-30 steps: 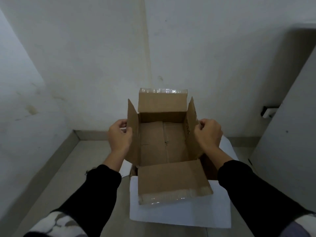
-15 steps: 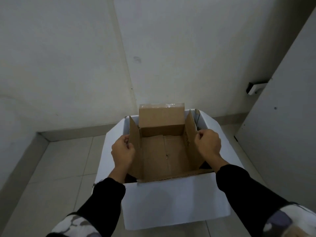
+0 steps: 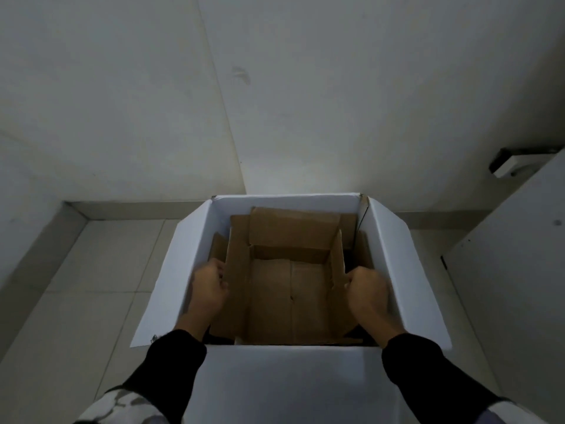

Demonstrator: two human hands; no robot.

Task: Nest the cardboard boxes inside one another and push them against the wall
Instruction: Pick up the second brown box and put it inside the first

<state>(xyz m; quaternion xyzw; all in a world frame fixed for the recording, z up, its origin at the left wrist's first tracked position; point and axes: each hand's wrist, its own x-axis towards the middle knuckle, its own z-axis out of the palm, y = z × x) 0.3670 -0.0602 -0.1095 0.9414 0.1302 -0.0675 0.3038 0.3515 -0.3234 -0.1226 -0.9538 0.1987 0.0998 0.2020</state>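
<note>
A brown cardboard box (image 3: 287, 298), flaps up and empty, sits down inside a large white box (image 3: 394, 267) that stands on the floor near the room's corner. My left hand (image 3: 208, 289) grips the brown box's left side flap. My right hand (image 3: 367, 289) grips its right side flap. Both hands are below the white box's rim. The white box's four flaps are spread outward, and the near flap (image 3: 293, 384) lies toward me. The brown box's underside is hidden.
White walls meet in a corner (image 3: 241, 166) just behind the white box, with a low skirting (image 3: 128, 206) along the floor. A pale door or panel (image 3: 519, 270) stands at the right, with a small fitting (image 3: 510, 166) on the wall. Grey floor tiles (image 3: 76, 301) lie to the left.
The brown box went from held in the air above the white box to lowered deep inside it. My hands followed it down, and my view tilted further downward.
</note>
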